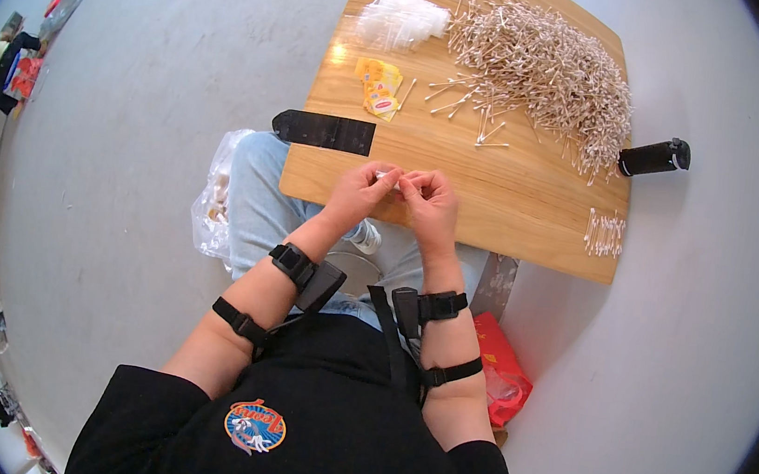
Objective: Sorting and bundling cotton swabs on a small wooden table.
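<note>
My left hand [362,194] and my right hand [431,207] meet over the front edge of the wooden table [497,190]. The fingers of both are closed in a pinch, almost touching. A small white thing [384,176] shows at the left fingertips, mostly hidden, so its kind is unclear. Beyond my hands, a few loose cotton swabs [489,135] lie in front of a large heap of cotton swabs [548,69]. Yellow printed paper cards [379,89] rest at the left, with one swab beside them.
Clear plastic bags [402,21] are piled at the far left of the table. A flat black strip [326,132] overhangs its left edge. A black cylinder [655,158] and a row of swabs [604,235] are at the right. A red bag [504,364] stands below.
</note>
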{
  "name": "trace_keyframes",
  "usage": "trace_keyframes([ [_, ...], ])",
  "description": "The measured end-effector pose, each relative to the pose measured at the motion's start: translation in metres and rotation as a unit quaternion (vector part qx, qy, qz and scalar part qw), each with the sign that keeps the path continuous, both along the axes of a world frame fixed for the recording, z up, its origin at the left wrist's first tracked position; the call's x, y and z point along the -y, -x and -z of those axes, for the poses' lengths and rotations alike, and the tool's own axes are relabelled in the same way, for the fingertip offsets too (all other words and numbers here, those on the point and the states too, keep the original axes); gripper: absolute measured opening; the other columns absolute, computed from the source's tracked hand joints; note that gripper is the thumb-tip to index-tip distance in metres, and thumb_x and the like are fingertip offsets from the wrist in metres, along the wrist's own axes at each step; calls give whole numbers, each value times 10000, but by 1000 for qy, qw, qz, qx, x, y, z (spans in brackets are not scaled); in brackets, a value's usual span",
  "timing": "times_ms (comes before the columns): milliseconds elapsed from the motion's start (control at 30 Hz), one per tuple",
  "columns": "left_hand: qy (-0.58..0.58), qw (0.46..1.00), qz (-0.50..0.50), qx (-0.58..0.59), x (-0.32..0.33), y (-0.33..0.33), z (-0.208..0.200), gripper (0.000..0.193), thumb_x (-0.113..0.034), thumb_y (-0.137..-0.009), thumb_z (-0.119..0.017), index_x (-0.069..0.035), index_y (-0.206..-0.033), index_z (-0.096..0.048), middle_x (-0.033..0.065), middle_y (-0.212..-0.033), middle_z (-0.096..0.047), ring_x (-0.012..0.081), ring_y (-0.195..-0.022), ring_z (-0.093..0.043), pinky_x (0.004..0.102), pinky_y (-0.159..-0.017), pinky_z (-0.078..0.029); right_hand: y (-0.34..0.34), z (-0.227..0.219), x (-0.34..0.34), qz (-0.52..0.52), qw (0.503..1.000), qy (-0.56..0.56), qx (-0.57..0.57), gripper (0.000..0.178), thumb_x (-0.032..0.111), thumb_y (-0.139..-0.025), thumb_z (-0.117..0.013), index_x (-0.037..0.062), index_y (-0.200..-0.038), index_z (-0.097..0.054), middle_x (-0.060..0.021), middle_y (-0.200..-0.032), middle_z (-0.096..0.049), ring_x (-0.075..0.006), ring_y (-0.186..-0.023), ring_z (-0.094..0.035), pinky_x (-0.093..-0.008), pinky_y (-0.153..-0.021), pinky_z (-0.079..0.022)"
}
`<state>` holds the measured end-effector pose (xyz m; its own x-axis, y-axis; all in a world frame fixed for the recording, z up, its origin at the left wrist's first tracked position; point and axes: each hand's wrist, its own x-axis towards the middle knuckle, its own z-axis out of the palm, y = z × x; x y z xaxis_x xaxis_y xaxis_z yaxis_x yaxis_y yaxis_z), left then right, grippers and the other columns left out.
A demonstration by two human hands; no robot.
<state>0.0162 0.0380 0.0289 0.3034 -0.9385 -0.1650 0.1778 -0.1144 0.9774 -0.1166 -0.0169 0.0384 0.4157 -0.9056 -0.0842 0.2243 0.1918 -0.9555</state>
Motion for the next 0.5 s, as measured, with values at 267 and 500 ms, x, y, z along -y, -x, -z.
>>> trace_keyframes([
  [267,-14,998,50,36,-5,-13,13,336,-298,-1024,-547,2,-1080,-687,39,-957,-706,88,-895,-631,247,-793,-497,10,-5,0,31,994,-45,-93,144,79,-900,-709,49,-841,-582,-25,-811,-632,-63,-633,-544,-217,-557,-453],
  [500,-114,924,288,-226,-14,-14,-58,550,-197,-900,-726,-63,-1364,-461,88,-1170,-674,209,-1044,-681,310,-859,-558,29,-40,2,47,987,-151,33,170,133,-904,-720,80,-833,-575,18,-738,-576,-54,-575,-491,-191,-520,-411],
])
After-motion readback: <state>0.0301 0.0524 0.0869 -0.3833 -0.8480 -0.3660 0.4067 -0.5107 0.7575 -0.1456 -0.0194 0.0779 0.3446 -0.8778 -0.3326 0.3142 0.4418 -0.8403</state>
